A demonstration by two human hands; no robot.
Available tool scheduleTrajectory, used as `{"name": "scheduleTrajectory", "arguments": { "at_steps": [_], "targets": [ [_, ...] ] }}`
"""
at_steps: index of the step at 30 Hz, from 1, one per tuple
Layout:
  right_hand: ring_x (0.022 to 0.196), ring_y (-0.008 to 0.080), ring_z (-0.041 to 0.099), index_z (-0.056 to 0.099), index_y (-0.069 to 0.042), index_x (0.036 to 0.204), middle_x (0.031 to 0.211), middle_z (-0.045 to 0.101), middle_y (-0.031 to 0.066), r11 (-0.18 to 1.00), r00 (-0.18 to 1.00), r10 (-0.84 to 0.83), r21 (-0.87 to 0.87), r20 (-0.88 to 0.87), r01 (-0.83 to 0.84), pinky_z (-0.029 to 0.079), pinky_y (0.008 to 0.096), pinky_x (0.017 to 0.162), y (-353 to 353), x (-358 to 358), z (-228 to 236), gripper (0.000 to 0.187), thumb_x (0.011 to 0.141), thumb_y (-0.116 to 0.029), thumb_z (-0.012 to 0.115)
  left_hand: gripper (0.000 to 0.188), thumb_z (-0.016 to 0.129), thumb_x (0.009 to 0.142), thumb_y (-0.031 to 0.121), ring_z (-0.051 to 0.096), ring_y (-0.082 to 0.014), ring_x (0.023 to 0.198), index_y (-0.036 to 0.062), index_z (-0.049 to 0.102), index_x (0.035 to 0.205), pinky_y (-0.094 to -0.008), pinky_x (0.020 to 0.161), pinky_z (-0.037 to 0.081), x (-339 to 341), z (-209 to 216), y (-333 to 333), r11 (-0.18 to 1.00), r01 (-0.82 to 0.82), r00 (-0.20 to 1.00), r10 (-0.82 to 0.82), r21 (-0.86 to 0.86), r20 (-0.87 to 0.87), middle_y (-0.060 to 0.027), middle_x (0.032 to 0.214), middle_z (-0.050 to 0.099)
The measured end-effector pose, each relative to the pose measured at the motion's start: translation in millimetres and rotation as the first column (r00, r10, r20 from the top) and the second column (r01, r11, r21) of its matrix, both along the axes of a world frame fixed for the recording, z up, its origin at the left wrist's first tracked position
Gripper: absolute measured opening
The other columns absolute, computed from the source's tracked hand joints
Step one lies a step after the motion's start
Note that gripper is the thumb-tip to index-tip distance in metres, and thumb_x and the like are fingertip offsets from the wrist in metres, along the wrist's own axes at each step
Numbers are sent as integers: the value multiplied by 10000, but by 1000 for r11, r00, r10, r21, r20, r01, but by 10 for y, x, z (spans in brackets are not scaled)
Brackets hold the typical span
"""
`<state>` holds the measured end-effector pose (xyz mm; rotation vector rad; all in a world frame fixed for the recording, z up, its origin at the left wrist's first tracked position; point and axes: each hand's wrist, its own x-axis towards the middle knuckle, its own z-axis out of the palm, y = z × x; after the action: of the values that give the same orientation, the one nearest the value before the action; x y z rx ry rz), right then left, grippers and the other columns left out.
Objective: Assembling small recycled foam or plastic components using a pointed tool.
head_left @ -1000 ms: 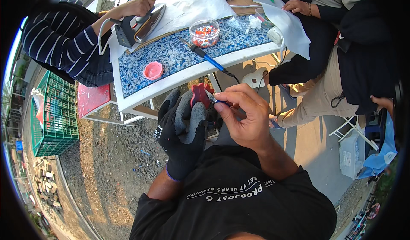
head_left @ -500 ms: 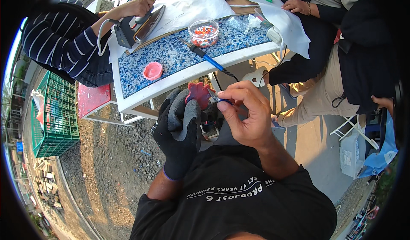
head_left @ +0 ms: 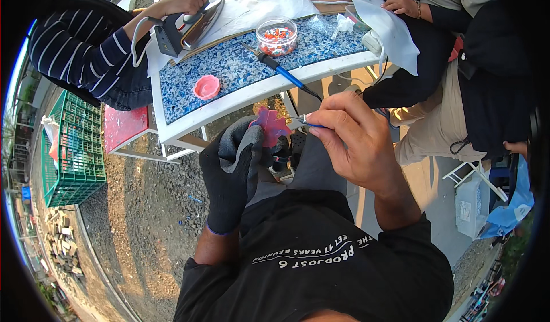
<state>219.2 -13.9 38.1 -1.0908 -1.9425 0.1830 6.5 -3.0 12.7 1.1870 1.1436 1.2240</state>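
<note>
My left hand, in a black and grey knitted glove, pinches a thin pink-purple piece with a wavy edge between thumb and fingers. Bare, my right hand grips a slim blue-handled craft knife by its metal collar. Its thin tip points left and lies just right of the wavy piece, apparently a little apart from it. Both hands are held up over my lap, in front of the table's near edge. Part of the knife's handle is hidden by my fingers.
On the blue speckled table lie a soldering iron, a pink scalloped dish and a clear tub of colourful scraps. A person at left holds a clothes iron. Other people are at right. A green crate stands at left.
My right hand has moved right, drawing the knife tip away from the wavy piece. My left hand has shifted slightly, and the piece now shows more fully.
</note>
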Motion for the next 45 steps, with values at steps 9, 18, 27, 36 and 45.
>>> {"name": "scheduleTrajectory", "arguments": {
  "at_steps": [9,18,27,36,45],
  "targets": [
    [802,243,667,718,-1,984,943,637,96,994,976,-13,109,215,-11,538,349,654,-30,-36,44,302,707,115,754,265,667,1005,148,634,-94,640,-67,704,1157,-240,566,483,-23,-144,-8,986,24,977,12,168,-212,-65,786,702],
    [845,251,639,726,-23,993,962,630,68,995,979,14,94,202,-34,538,372,705,-3,22,29,268,732,39,733,281,676,1001,152,636,-102,628,-66,693,1178,-239,556,488,-126,-217,14,975,107,955,-45,196,-294,-73,808,709],
    [864,274,664,740,-8,949,955,649,79,990,988,138,-49,69,-135,539,379,721,44,52,34,232,732,72,721,288,690,991,156,655,-116,621,-69,695,1169,-239,541,493,-158,-172,-13,994,112,991,-113,-16,-77,-85,810,716],
    [858,276,660,741,-18,982,960,639,83,993,994,-45,111,101,34,542,383,715,-45,-89,-76,280,717,70,731,290,693,996,177,647,-105,625,-64,703,1156,-249,551,496,-90,-165,14,994,47,995,-39,99,-87,-77,797,715],
    [846,276,664,734,-16,989,948,628,92,993,996,-77,95,53,72,549,385,727,37,-90,-215,236,768,69,730,276,673,1005,161,643,-105,635,-63,699,1164,-254,555,498,-74,-219,22,993,60,988,-44,106,-148,-86,811,719]
  ]
}}
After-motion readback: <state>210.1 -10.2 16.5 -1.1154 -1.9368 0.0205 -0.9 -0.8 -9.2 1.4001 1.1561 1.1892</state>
